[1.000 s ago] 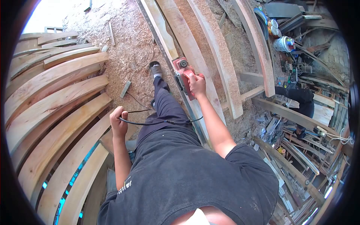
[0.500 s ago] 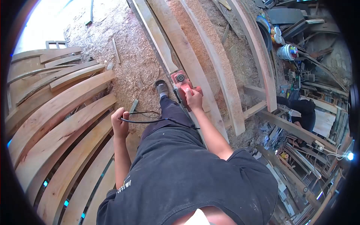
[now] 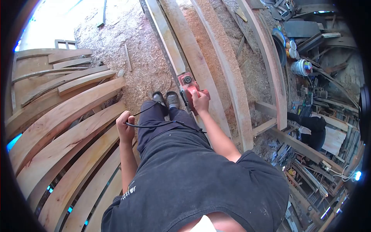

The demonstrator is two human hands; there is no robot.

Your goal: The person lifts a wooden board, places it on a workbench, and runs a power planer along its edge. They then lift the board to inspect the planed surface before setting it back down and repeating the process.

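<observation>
My right hand (image 3: 200,102) is closed around the handle of a red electric hand planer (image 3: 188,82). The planer rests on a long wooden beam (image 3: 166,36), whose surface runs away ahead of it. Out to the left, my left hand (image 3: 125,123) is closed on a black power cord (image 3: 154,125), holding it off the ground. The cord crosses in front of my waist toward my right forearm. The planer's underside is hidden against the wood.
Curved planks (image 3: 69,131) are stacked on the left. More long boards (image 3: 228,65) lie to the right of the beam. Shavings (image 3: 143,50) cover the floor. White buckets (image 3: 299,67), timber scraps and a dark-clothed person (image 3: 313,127) are at the right.
One foot has stepped forward, so both shoes now show side by side. The surroundings shift slightly in view. The planer stays in my right hand and the cord in my left.
</observation>
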